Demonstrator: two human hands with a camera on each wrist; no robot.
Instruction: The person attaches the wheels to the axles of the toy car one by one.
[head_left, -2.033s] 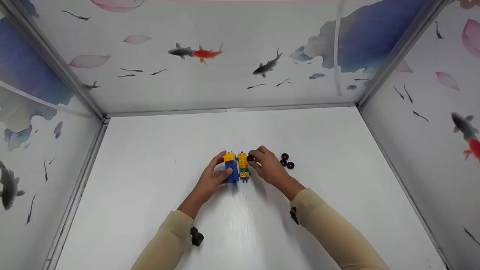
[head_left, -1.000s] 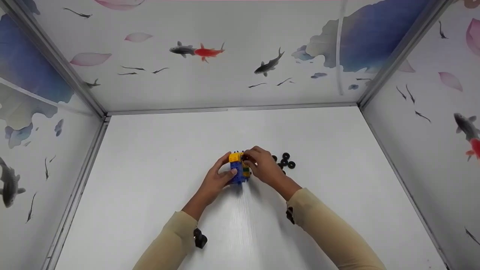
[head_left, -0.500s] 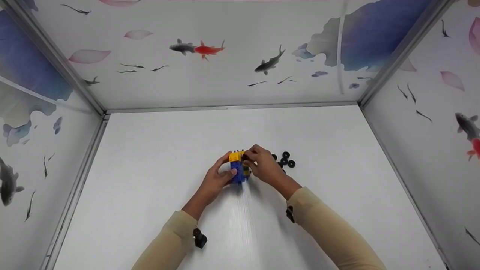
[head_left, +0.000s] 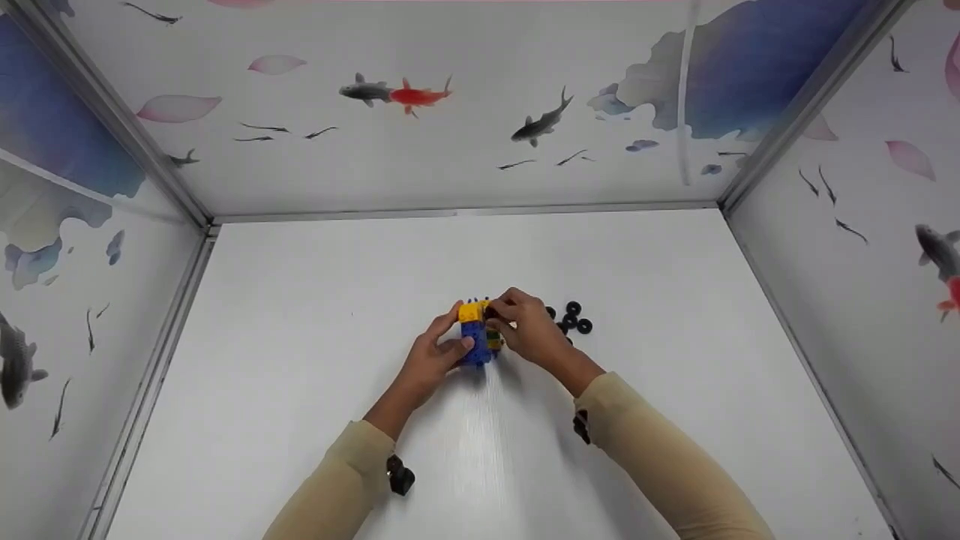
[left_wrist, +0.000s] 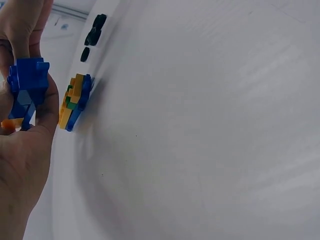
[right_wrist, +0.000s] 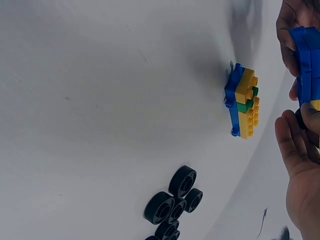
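Observation:
My left hand (head_left: 424, 366) grips a toy brick vehicle (head_left: 474, 345), blue with a yellow block at its far end, thumb on the near side. In the right wrist view the vehicle is held up off the table. My right hand (head_left: 534, 335) pinches a small black toy wheel (right_wrist: 300, 119) against the vehicle's side by the yellow end; the fingers cover most of the wheel. A second brick vehicle (right_wrist: 243, 102), yellow and green bricks on a blue base, stands on the table below, partly hidden in the head view.
Several loose black wheels (right_wrist: 160, 207) lie clustered on the white table (head_left: 337, 300) just right of my right hand. Panels printed with fish (head_left: 416, 96) wall the table at the back and both sides. A black device (head_left: 400, 478) is strapped at my left wrist.
From two seconds ago, the held vehicle has moved right, now overlapping the second one in the head view. My right hand has brought the wheel against it; over the last second both hands barely move.

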